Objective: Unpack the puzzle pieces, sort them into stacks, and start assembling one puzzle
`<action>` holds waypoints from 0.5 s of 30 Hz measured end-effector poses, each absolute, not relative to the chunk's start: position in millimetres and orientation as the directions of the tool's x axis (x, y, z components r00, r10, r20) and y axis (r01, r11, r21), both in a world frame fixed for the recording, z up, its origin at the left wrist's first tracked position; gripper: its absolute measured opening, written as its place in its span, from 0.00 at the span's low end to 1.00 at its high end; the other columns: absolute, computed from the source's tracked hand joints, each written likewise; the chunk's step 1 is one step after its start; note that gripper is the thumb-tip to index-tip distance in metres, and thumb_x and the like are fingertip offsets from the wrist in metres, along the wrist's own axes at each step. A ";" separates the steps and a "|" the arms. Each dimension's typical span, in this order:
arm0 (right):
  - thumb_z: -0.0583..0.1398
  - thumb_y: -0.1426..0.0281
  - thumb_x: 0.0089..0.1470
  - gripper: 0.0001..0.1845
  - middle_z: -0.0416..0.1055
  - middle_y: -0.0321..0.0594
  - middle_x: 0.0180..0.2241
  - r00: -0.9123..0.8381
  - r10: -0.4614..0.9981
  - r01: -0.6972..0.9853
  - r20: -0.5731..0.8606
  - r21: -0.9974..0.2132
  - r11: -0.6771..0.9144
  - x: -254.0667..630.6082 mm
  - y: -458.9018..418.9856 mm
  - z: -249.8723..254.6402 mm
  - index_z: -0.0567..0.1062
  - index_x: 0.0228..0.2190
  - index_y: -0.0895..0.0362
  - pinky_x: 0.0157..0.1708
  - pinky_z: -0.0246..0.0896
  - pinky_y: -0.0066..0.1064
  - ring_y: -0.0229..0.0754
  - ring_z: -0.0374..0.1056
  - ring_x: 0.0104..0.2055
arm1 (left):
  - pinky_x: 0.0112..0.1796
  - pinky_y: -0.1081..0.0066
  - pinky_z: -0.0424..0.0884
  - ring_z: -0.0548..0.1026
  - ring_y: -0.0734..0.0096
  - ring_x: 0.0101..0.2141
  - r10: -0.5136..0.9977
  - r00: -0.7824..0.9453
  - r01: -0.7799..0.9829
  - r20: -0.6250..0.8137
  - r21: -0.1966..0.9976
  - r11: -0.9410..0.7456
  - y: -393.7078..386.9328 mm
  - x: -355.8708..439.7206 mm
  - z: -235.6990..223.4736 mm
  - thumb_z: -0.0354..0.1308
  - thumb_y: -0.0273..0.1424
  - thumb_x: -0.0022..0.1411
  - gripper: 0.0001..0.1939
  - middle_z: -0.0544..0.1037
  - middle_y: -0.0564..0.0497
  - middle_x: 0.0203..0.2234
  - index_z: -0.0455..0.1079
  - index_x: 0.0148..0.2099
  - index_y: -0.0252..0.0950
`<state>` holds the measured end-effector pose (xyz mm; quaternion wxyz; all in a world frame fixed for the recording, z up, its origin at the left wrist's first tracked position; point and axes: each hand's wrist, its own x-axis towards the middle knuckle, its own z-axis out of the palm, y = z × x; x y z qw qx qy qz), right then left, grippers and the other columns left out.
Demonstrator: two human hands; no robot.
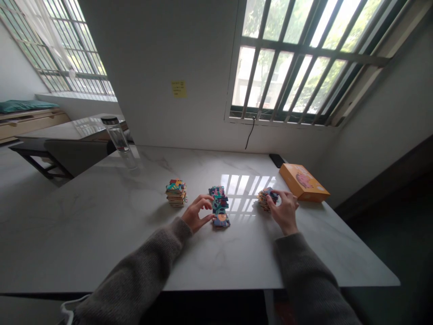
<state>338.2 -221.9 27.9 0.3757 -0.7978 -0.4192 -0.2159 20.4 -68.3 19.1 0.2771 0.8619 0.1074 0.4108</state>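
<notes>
A short column of colourful puzzle pieces (219, 205) lies on the white table, with an orange-and-blue piece (222, 220) at its near end. My left hand (197, 213) is at the column's left edge, thumb and forefinger apart, fingertips close to the pieces; whether they touch cannot be made out. To the right, my right hand (284, 210) has its thumb and fingers around a puzzle piece (269, 191) on top of a stack of puzzle pieces (262, 201). Left of my left hand stands a taller stack of puzzle pieces (176, 194).
An orange box (302, 181) lies at the right, with a dark phone (277, 160) behind it. A glass bottle (116, 134) with a dark lid stands at the far left edge of the marble-patterned table (111, 234). Wall and barred window rise behind.
</notes>
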 end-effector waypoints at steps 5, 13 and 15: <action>0.59 0.55 0.56 0.19 0.67 0.48 0.43 0.566 0.535 0.823 0.628 -0.390 -0.413 339.5 -220.8 25.4 0.79 0.41 0.54 0.47 0.52 0.46 0.55 0.59 0.48 | 0.35 0.68 0.71 0.72 0.71 0.35 0.425 0.622 -0.046 0.657 0.573 -0.818 -69.5 20.5 20.7 0.63 0.28 0.61 0.09 0.74 0.45 0.47 0.64 0.38 0.37; 0.56 0.69 0.62 0.11 0.71 0.47 0.46 0.258 0.590 0.943 0.765 -0.332 0.018 281.2 -219.1 38.0 0.74 0.45 0.53 0.54 0.55 0.48 0.53 0.64 0.52 | 0.33 0.69 0.71 0.70 0.74 0.31 0.410 0.619 -0.092 0.669 0.581 -0.809 -70.7 21.0 22.5 0.62 0.28 0.61 0.08 0.73 0.45 0.47 0.64 0.39 0.38; 0.58 0.69 0.62 0.16 0.70 0.47 0.50 0.052 0.706 0.910 0.706 -0.325 0.258 251.6 -216.6 40.4 0.70 0.51 0.52 0.53 0.59 0.46 0.52 0.65 0.54 | 0.33 0.69 0.71 0.70 0.73 0.32 0.405 0.626 -0.092 0.666 0.579 -0.810 -71.5 20.8 23.7 0.62 0.27 0.60 0.08 0.73 0.45 0.47 0.64 0.38 0.38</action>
